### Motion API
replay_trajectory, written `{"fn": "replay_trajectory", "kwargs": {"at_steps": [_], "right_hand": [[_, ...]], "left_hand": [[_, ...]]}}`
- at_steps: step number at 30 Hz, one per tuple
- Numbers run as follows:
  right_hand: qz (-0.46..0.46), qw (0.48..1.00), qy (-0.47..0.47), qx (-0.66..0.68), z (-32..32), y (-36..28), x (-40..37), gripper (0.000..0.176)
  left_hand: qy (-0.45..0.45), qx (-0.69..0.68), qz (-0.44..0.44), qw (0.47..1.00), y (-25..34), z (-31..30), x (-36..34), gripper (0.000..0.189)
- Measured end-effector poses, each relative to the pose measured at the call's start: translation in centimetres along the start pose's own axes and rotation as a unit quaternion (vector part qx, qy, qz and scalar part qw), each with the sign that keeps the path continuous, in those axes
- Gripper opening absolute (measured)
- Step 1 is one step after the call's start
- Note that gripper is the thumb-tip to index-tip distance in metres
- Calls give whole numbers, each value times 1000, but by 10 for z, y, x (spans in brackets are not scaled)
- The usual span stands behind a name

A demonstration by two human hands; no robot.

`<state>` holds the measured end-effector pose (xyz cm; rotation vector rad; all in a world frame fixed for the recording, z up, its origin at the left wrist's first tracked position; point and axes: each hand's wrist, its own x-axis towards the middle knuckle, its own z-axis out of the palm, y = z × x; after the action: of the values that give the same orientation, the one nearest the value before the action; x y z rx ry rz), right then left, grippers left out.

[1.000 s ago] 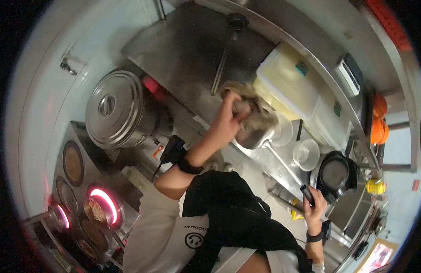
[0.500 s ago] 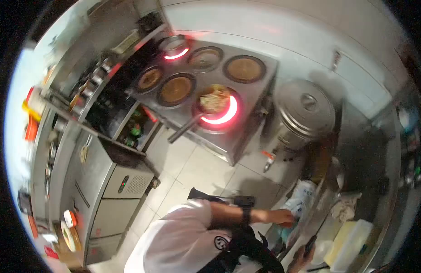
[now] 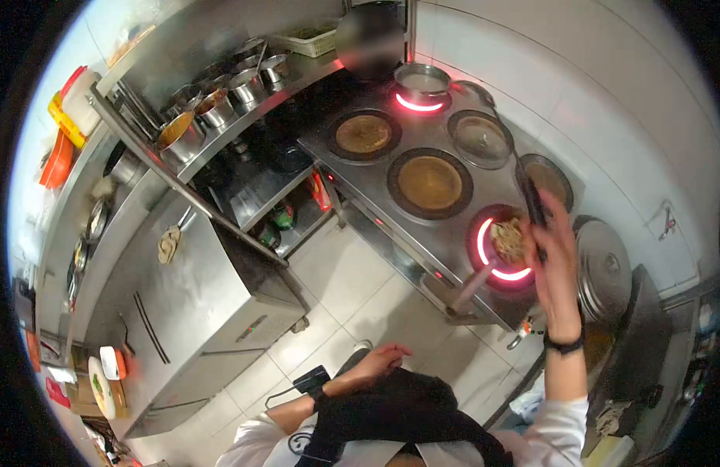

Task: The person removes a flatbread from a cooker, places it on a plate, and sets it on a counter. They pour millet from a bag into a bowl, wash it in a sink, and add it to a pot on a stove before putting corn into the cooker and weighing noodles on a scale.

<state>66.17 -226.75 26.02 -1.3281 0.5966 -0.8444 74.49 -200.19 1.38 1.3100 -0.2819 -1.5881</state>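
My right hand [image 3: 553, 253] is wrapped around the black handle of a ladle [image 3: 523, 167]. Its long shaft reaches up and back, and its round head lies beside a small steel pot [image 3: 422, 80] on a glowing red burner. Under that hand, a frying pan with shredded food [image 3: 509, 240] sits on another glowing burner and is partly covered by the fingers. The pan's handle [image 3: 470, 289] points toward me. Low in front of my body hangs my left hand [image 3: 379, 362], fingers loosely stretched out, with nothing in it.
Several round hotplates [image 3: 430, 183] are set in the steel stove [image 3: 352, 175]. At right stands a large lidded steel pot [image 3: 605, 265] with a tap. Small pots of sauce [image 3: 181, 138] line the left shelf. A steel counter [image 3: 196, 280] carries a rag and chopsticks.
My view has swung toward the stove. The right hand has moved from the right-hand counter up over the pan with the ladle. My left hand has left the plastic bag at the right.
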Motion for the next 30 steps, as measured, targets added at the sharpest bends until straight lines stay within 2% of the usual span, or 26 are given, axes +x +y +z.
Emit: {"fn": "replay_trajectory", "kwargs": {"at_steps": [1,2,3,7,8,10,12,14,16,17,18,20,21,22,24,25,26,27,28,29,30], "right_hand": [[22,999,18,45,34,2,39,45],[9,999,-24,43,60,14,80,47],[7,999,-36,-31,90,24,118,46],[-31,999,-24,-10,176,99,255,39],[-16,997,-7,-80,185,117,288,32],[-112,969,77,-205,200,187,364,39],[-104,965,100,-221,214,211,400,36],[-97,960,118,-235,224,241,440,34],[-169,915,199,-309,226,281,491,39],[-113,938,185,-271,229,290,504,45],[-104,938,192,-268,230,302,511,45],[-59,948,178,-257,242,285,513,43],[-125,951,121,-255,221,368,562,39],[-121,950,126,-258,225,363,566,39],[-88,922,186,-328,245,342,566,43],[-92,899,181,-388,249,346,577,37],[-90,898,185,-389,252,349,586,37],[-136,941,190,-243,257,357,588,34],[-177,961,193,-92,260,362,587,32],[-228,874,243,-355,242,412,607,41],[-221,871,251,-361,243,413,602,41]], "left_hand": [[4,22,54,998,20,-22,-3,21],[1,25,48,999,46,-40,-8,21],[20,31,38,999,77,-54,-14,21],[25,-13,43,999,172,-103,-6,19],[19,-30,59,998,192,-114,1,19],[13,-29,67,997,226,-139,17,20],[64,-49,81,993,253,-161,36,20],[60,-61,84,993,274,-193,51,20],[88,-60,79,991,293,-224,69,19],[103,-58,70,991,300,-242,78,19],[103,-51,61,991,304,-258,84,19],[119,-40,33,992,322,-285,103,19],[118,-53,19,991,341,-288,107,19],[114,-52,14,992,350,-297,115,19],[99,-79,16,992,362,-315,132,20],[95,-80,12,992,373,-319,140,20],[101,-67,2,993,385,-323,149,20],[106,-54,-10,993,395,-328,157,20],[102,-51,-17,993,402,-332,165,20],[77,-48,11,996,408,-337,174,19],[50,-43,41,997,414,-343,182,19]]}}
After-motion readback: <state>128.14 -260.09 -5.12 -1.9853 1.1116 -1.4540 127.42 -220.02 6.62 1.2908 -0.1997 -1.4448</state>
